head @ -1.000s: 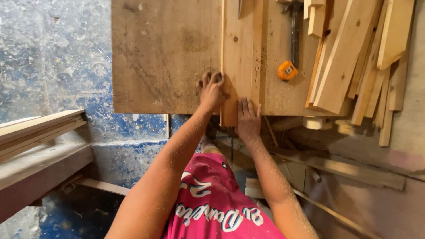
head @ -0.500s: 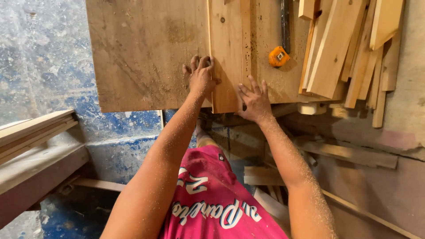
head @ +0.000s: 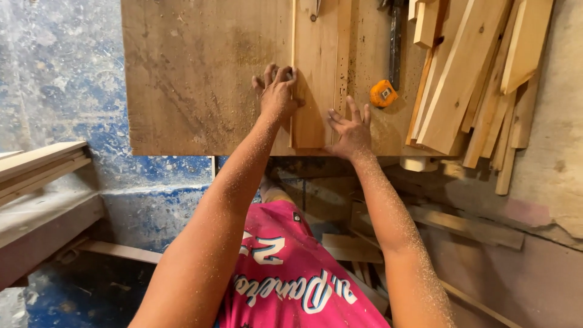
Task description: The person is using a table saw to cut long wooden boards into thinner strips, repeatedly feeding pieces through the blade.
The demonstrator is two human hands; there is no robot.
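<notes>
A narrow wooden board (head: 316,67) lies lengthwise on a dusty plywood tabletop (head: 194,79). My left hand (head: 276,91) grips the board's left edge with fingers curled over it. My right hand (head: 349,129) lies flat with fingers spread at the board's right edge, near the table's front edge. Both forearms are speckled with sawdust.
An orange tape measure (head: 383,94) sits just right of my right hand, with a hammer (head: 395,42) behind it. A pile of wooden slats (head: 473,79) covers the table's right side. Planks (head: 36,164) lean at the left. More boards (head: 467,228) lie below at the right.
Both hands have slid further up along the narrow board, away from the table's front edge. My right hand has moved to the board's right side.
</notes>
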